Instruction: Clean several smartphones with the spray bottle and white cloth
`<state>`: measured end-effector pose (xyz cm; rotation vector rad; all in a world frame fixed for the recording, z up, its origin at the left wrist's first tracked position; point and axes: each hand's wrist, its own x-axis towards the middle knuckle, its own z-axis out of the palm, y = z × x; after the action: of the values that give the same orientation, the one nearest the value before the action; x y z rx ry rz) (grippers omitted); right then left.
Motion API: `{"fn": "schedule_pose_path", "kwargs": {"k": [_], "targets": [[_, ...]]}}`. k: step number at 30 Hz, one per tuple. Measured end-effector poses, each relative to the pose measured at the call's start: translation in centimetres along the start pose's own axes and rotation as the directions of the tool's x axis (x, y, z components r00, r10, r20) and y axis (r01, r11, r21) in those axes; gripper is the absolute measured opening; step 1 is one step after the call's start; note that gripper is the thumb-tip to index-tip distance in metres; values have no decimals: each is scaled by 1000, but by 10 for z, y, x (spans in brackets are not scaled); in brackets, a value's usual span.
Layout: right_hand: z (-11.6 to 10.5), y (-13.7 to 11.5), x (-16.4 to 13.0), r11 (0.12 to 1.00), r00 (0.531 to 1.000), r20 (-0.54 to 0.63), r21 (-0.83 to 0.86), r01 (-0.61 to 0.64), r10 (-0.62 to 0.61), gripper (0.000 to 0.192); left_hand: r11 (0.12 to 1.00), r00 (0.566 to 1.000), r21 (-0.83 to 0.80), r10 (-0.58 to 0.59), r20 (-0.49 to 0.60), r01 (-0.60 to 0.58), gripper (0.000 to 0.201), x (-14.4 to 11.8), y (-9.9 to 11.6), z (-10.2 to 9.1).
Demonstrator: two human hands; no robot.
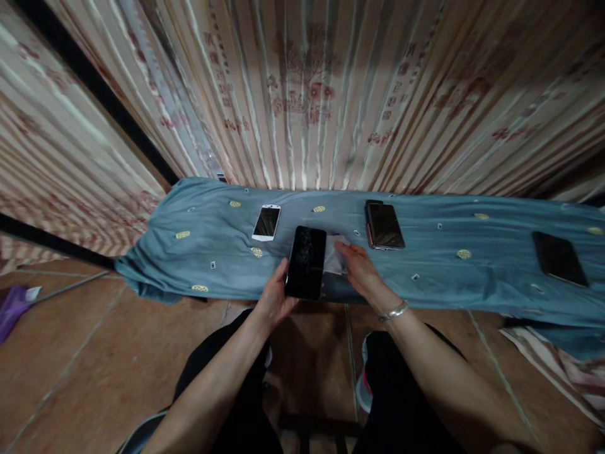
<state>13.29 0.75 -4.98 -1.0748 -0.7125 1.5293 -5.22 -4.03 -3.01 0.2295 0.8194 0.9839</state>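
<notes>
My left hand (pixel 274 297) grips a black smartphone (pixel 306 263) by its lower left side, with the dark screen turned up and whitish marks on it. Just to the right, my right hand (pixel 358 266) pinches a thin white tissue or cloth (pixel 334 255), close beside the phone's right edge. Whether the white piece touches the phone, I cannot tell. A white-framed smartphone (pixel 267 222) lies on the blue cloth behind my left hand. Beyond my right hand rests a dark phone (pixel 386 226) with another dark, brown-edged item partly under it.
A blue patterned cloth (pixel 454 277) covers the long, narrow surface ahead. Another dark phone (pixel 560 258) lies far right. Pleated curtains (pixel 307 94) hang right behind the surface. A purple object (pixel 14 309) with a rod is on the tiled floor (pixel 70 353) at left.
</notes>
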Motion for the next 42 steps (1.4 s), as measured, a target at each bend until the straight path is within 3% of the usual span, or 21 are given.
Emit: {"fn": "schedule_pose_path", "kwargs": {"k": [5, 11, 14, 17, 19, 23, 27, 31, 35, 42], "targets": [[-3, -8, 5, 968, 957, -159, -97, 230, -243, 27, 999, 997, 49, -9, 78, 6, 55, -3, -1, 1], [-8, -14, 9, 897, 902, -165, -271, 348, -400, 21, 996, 990, 79, -50, 133, 40, 56, 2, -13, 1], [-5, -12, 3, 799, 876, -54, -439, 410, -479, 20, 995, 990, 88, -59, 127, 48, 53, 4, -22, 4], [4, -4, -8, 617, 836, 143, -611, 496, -530, 33, 997, 996, 68, -31, 83, 26, 47, 4, -28, 6], [10, 4, -13, 513, 816, 263, -669, 538, -514, 41, 998, 999, 58, -9, 37, 7, 42, 3, -30, 7], [15, 15, -17, 359, 816, 370, -761, 540, -444, 58, 996, 999, 86, -34, 4, 34, 41, 0, -31, 7], [16, 15, -17, 291, 805, 419, -778, 557, -420, 60, 996, 999, 94, 13, -45, -8, 40, -1, -31, 10], [17, 15, -20, 209, 765, 470, -775, 596, -441, 59, 993, 995, 112, 52, -80, -43, 41, -3, -28, 13], [21, 21, -28, 112, 695, 580, -728, 677, -426, 54, 993, 996, 86, 81, -30, -79, 47, -3, -26, 12], [27, 32, -41, -28, 537, 745, -595, 804, -396, 49, 986, 984, 53, 164, -65, -161, 45, 4, -23, 6]]}}
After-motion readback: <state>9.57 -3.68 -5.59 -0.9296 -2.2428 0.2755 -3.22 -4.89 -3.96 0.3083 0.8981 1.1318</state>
